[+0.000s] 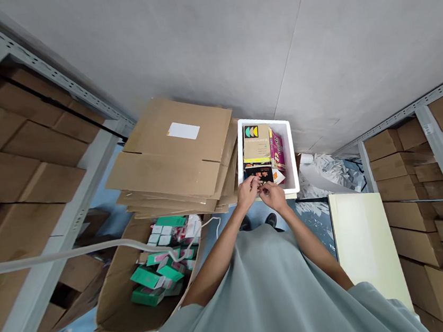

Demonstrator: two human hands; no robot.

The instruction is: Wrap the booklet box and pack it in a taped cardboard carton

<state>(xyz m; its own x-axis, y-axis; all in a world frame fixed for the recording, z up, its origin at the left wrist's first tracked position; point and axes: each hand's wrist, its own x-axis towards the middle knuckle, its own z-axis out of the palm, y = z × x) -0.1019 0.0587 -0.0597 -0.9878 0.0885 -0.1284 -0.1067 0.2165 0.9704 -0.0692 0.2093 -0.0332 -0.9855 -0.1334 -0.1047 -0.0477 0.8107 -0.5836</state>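
Left hand (249, 190) and right hand (274, 196) curl by books (256, 143) in a white bin (290, 153); I can't tell if they grip. Flattened cartons (173, 163) crowd its left.

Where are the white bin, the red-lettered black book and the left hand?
White bin (292, 152), head view: right rim.
Black book (261, 172), head view: upper cover.
Left hand (249, 191), head view: hand's middle.
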